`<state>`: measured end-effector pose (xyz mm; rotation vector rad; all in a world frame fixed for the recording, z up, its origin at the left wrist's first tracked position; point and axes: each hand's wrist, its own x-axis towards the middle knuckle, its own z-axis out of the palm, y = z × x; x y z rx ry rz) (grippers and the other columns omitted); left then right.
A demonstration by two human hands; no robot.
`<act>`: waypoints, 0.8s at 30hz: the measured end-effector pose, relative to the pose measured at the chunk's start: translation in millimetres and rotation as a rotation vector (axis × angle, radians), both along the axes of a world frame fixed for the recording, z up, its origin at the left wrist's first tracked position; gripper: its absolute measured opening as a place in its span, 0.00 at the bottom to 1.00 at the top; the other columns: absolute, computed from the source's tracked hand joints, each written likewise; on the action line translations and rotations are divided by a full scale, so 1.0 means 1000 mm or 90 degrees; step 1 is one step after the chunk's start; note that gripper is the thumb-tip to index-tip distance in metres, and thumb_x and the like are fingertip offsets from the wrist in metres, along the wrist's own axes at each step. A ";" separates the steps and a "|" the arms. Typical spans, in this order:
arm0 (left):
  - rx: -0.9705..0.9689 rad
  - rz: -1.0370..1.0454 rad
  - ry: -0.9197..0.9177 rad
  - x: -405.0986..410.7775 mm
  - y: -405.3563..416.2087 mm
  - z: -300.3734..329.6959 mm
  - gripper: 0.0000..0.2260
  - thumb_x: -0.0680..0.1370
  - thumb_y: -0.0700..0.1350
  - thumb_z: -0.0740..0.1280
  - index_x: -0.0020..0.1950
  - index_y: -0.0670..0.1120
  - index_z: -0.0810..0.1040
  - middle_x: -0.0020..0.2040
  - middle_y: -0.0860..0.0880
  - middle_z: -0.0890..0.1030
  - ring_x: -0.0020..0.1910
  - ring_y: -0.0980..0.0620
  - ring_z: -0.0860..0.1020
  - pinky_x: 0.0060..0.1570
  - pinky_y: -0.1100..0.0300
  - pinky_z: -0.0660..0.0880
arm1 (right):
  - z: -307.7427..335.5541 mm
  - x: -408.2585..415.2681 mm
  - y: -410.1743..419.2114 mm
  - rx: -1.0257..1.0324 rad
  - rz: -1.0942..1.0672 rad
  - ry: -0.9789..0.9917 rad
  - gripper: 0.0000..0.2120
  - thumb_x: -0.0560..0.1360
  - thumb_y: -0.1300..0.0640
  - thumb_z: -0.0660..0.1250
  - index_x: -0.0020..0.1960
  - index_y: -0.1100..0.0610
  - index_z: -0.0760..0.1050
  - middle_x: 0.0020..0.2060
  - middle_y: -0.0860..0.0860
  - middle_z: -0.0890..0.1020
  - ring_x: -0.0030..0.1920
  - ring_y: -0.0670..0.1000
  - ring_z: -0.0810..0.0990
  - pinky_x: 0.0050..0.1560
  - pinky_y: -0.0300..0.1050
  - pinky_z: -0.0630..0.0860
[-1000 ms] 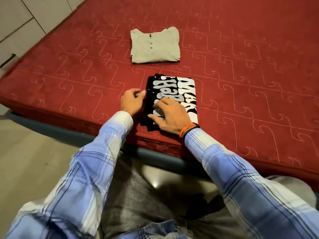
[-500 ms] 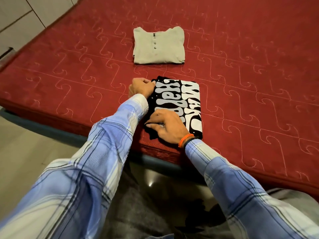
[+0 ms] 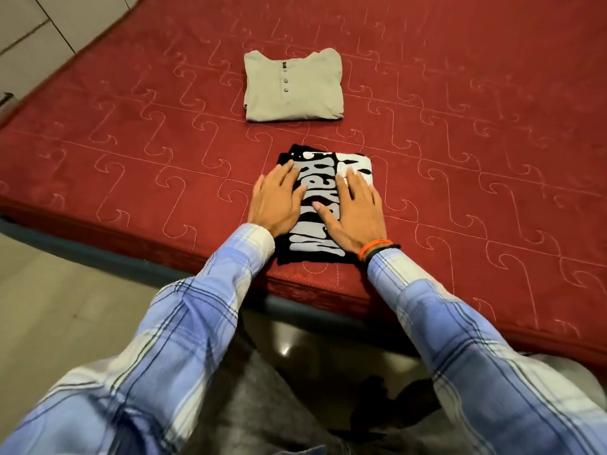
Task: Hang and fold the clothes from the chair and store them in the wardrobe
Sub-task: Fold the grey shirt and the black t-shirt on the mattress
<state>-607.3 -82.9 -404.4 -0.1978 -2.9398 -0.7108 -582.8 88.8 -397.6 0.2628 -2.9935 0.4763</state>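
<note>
Nearest the camera, two sleeves of blue-and-white checked cloth are seen reaching forward over grey trousers and a pale tiled floor [image 3: 49, 307]. Beyond them the near edge of a bed is met, its red quilted mattress [image 3: 460, 178] stitched with pale hooked lines and carried on a dark blue-grey base.

A folded black T-shirt with large white lettering [image 3: 317, 224] is laid flat on the mattress, just inside that near edge. It is taken here as the landmark. Both hands are placed flat on top of it, with fingers straight and slightly spread, and nothing is gripped by either. The left hand [image 3: 277, 200] is pressed on the left half of the black T-shirt, its outer fingers running over the left border onto the mattress. The right hand [image 3: 353, 213] is pressed on the right half, its fingertips lying near the far right corner. An orange band and a dark band [image 3: 377, 249] are worn on the right wrist, at the near right corner of the black T-shirt.

Farther away, behind the black T-shirt and a little to its left, a folded beige shirt with a short buttoned placket [image 3: 294, 87] is laid flat on the same mattress, apart from it, with a strip of red cloth between the two. Far to the left of the black T-shirt, past the mattress's far-left edge, pale panels with dark seams [image 3: 49, 31] are visible.
</note>
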 end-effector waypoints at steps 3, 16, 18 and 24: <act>-0.060 -0.003 -0.073 -0.004 0.000 -0.003 0.24 0.84 0.56 0.48 0.80 0.49 0.55 0.80 0.53 0.54 0.79 0.52 0.50 0.77 0.46 0.44 | -0.007 -0.002 0.009 0.035 0.019 -0.052 0.39 0.78 0.31 0.46 0.79 0.55 0.50 0.79 0.54 0.49 0.79 0.52 0.45 0.78 0.53 0.44; -0.123 -0.028 -0.069 0.060 -0.022 -0.006 0.37 0.78 0.67 0.40 0.81 0.45 0.43 0.81 0.48 0.44 0.79 0.50 0.45 0.77 0.49 0.43 | -0.010 0.024 0.014 0.044 0.041 -0.008 0.43 0.78 0.31 0.44 0.79 0.61 0.47 0.79 0.58 0.47 0.79 0.54 0.43 0.78 0.55 0.45; -0.124 -0.032 -0.072 0.065 -0.022 -0.004 0.35 0.80 0.65 0.41 0.80 0.45 0.43 0.81 0.48 0.43 0.79 0.50 0.45 0.77 0.49 0.43 | -0.011 0.033 0.018 0.043 0.053 -0.003 0.41 0.78 0.32 0.44 0.79 0.61 0.47 0.79 0.58 0.48 0.79 0.55 0.44 0.78 0.55 0.47; -0.058 -0.012 -0.053 0.079 -0.023 0.002 0.30 0.83 0.57 0.54 0.80 0.43 0.53 0.80 0.43 0.50 0.79 0.44 0.51 0.77 0.49 0.48 | -0.001 0.047 0.025 0.039 0.067 -0.031 0.37 0.81 0.37 0.50 0.79 0.62 0.49 0.79 0.59 0.50 0.79 0.56 0.47 0.78 0.55 0.47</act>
